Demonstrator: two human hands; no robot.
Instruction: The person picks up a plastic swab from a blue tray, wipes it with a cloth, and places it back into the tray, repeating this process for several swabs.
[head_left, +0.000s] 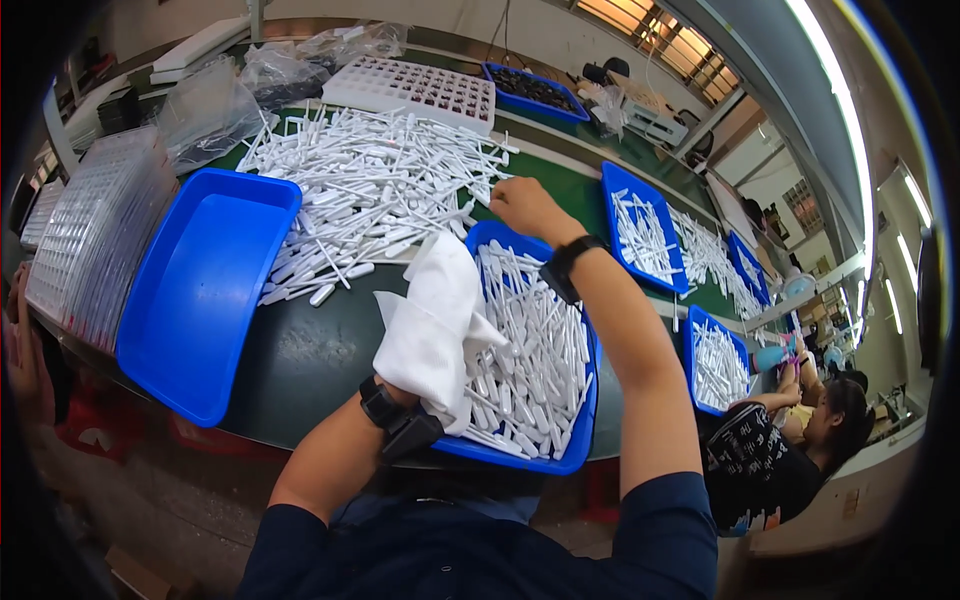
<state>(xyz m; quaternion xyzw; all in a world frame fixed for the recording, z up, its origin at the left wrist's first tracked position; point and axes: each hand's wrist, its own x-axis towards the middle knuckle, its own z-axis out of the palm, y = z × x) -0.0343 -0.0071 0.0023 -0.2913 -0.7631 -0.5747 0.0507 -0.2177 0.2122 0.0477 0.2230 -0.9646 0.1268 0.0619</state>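
A white cloth (425, 335) covers my left hand, hiding every finger, above the left edge of a blue tray (578, 455). Slim white plastic sticks (525, 370), each with a thicker end, fill that tray. My right hand (535, 208) is beyond the tray's far rim, at the right side of a big loose heap of the same white sticks (370, 185). Its fingers are curled closed, and whatever is in them cannot be made out. Both wrists wear dark bands.
A blue tray with a bare bottom (205, 290) stands left, beside stacked clear plastic trays (100, 240). Behind the heap lies a white holed block (410, 90). More stick-filled blue trays (640, 225) stand right, near a seated person (770, 460) at the bench.
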